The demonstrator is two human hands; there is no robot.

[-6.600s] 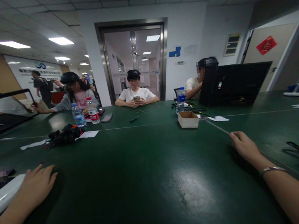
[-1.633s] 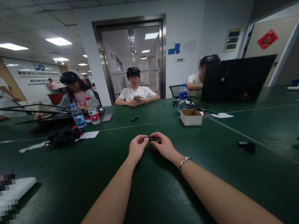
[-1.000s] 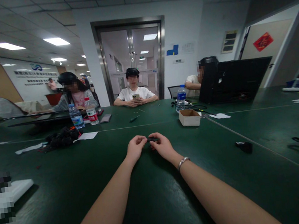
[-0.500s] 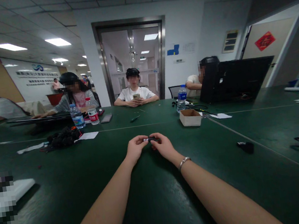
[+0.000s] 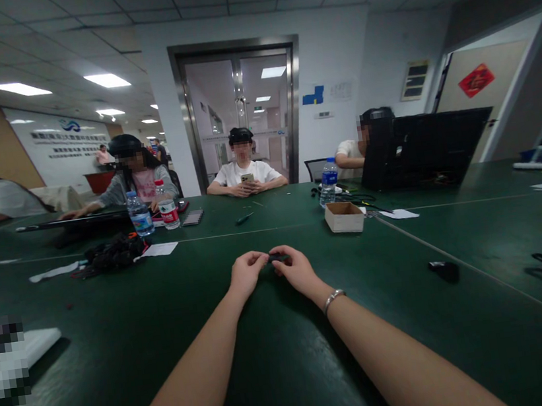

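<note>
My left hand (image 5: 248, 271) and my right hand (image 5: 295, 267) meet over the middle of the green table (image 5: 282, 361). Between their fingertips is a small, dark, narrow piece (image 5: 275, 257), mostly covered by the fingers; its kind cannot be made out. Thumb and fingers of the left hand pinch its left end, while those of the right close round the other end. On the right wrist sits a silver bracelet (image 5: 334, 300). Beyond the hands, a small screwdriver-like tool (image 5: 244, 218) lies on the table.
An open cardboard box (image 5: 344, 218) stands ahead to the right, by a blue-capped bottle (image 5: 329, 182). At left are two bottles, a black tangled bundle (image 5: 115, 252) and paper. A black object (image 5: 444, 269) lies at right. Several people sit across the table; a monitor (image 5: 436, 148) stands there.
The silvery left end of the small piece, visible before, no longer shows between my fingers. Both hands keep nearly the same place; the view has tilted slightly.
</note>
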